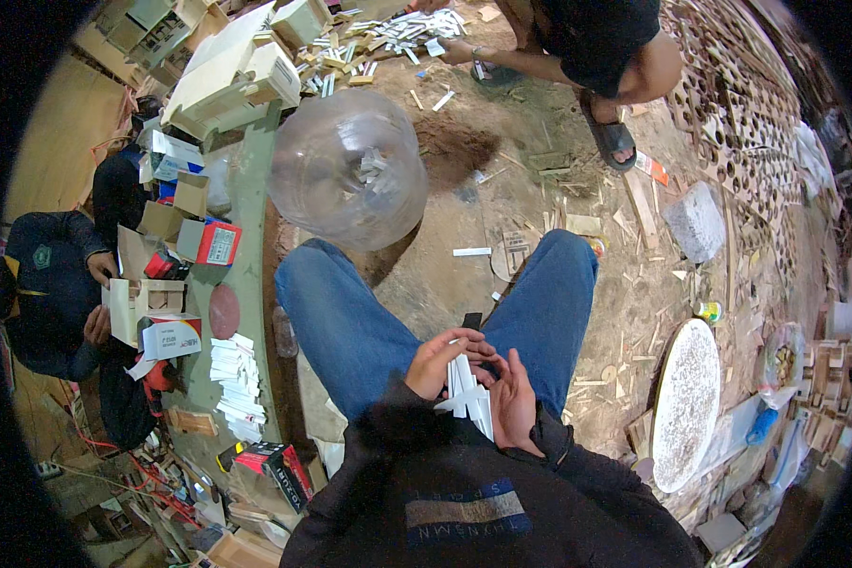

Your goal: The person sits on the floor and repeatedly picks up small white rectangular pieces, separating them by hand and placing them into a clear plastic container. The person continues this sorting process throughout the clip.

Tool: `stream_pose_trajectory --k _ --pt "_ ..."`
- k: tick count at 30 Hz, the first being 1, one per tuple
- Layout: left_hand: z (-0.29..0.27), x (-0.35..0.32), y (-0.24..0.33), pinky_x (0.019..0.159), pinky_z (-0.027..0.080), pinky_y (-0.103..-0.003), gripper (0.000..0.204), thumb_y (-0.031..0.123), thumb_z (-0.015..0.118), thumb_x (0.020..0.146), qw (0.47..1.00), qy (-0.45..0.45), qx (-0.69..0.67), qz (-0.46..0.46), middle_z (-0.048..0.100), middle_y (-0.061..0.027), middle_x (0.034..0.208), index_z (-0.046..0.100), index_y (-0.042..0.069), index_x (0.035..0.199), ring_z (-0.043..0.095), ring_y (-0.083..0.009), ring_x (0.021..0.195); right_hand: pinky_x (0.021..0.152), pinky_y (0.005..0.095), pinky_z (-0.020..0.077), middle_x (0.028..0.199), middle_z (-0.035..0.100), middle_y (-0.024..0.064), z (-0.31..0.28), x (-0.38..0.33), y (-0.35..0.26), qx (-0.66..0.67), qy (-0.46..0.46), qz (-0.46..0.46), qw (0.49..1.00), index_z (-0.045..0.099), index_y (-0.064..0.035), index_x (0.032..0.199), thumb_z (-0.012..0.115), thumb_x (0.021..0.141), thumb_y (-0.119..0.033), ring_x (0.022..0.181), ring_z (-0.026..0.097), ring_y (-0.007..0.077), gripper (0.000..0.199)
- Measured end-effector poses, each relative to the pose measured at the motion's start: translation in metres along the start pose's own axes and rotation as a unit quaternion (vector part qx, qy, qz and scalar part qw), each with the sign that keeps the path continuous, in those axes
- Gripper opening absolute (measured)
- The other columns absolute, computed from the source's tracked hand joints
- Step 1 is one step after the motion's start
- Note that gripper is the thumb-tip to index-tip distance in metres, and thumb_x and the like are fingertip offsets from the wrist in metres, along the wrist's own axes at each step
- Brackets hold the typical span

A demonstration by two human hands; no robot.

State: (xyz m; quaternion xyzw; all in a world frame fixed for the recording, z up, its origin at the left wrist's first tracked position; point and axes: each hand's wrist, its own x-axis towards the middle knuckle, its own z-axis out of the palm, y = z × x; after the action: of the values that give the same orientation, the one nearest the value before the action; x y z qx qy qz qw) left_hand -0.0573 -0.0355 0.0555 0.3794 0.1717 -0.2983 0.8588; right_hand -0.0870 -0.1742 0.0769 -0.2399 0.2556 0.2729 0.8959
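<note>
Close to my body, a small bundle of flat white strips [468, 396] lies between my two hands. My left hand [435, 362] curves over the upper end of the bundle, its fingers reaching across toward the other hand. Cupped along the right side of the strips is my right hand [514, 409], palm turned inward. Several strips point up and a few lie across them at the lower end. What they are made of cannot be told. A dark flat piece [472, 321] shows just beyond my left fingertips.
A clear plastic bin [346, 180] with white strips inside stands ahead. Left, a green bench [246, 204] bears a white strip pile [238, 383] and boxes [220, 242]; a co-worker [52, 293] handles a wooden piece there. Another person [577, 57] crouches by a far strip heap [398, 38]. A white oval board [686, 407] leans right.
</note>
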Motion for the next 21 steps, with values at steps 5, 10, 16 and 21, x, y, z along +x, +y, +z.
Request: stream_pose_trajectory --k 5,10,16,21 --pt "-0.001 -0.002 -0.008 0.086 0.044 -0.037 0.033 0.021 0.036 0.095 0.999 0.020 0.039 0.020 0.058 -0.0194 0.103 0.050 -0.006 0.107 0.058 -0.0268 0.096 0.089 0.0321 0.0417 0.114 0.048 0.0142 -0.014 -0.009 -0.001 -0.411 -0.026 0.009 0.911 0.019 -0.0015 0.131 0.060 0.085 -0.022 0.105 0.051 0.0196 0.064" --pt "0.009 -0.001 -0.010 0.089 0.041 -0.033 0.036 0.025 0.033 0.096 0.986 0.015 0.159 0.049 0.057 -0.0142 0.108 0.052 -0.003 0.109 0.055 -0.0188 0.098 0.086 0.0288 0.0427 0.115 0.045 0.0153 -0.018 -0.004 0.001 -0.464 -0.028 -0.038 0.884 0.014 -0.0012 0.132 0.065 0.078 -0.007 0.102 0.050 0.0174 0.074" --pt "0.022 0.014 -0.007 0.088 0.040 -0.030 0.037 0.027 0.033 0.096 0.953 0.026 0.292 0.080 0.055 -0.0108 0.112 0.048 0.002 0.118 0.052 -0.0164 0.102 0.070 0.0263 0.0475 0.096 0.050 0.0098 -0.002 0.011 0.001 -0.372 0.065 -0.059 0.924 0.031 0.0002 0.125 0.051 0.079 -0.003 0.080 0.053 0.0145 0.050" --pt "-0.002 0.055 0.005 0.076 0.047 -0.032 0.031 0.026 0.041 0.094 0.922 0.120 0.327 0.171 0.059 -0.0081 0.106 0.049 0.008 0.118 0.058 -0.0186 0.094 0.055 0.0307 0.0499 0.079 0.049 0.0064 0.001 0.035 -0.043 -0.158 0.039 -0.020 0.986 0.043 -0.0016 0.112 0.049 0.077 -0.007 0.063 0.051 0.0154 0.036"
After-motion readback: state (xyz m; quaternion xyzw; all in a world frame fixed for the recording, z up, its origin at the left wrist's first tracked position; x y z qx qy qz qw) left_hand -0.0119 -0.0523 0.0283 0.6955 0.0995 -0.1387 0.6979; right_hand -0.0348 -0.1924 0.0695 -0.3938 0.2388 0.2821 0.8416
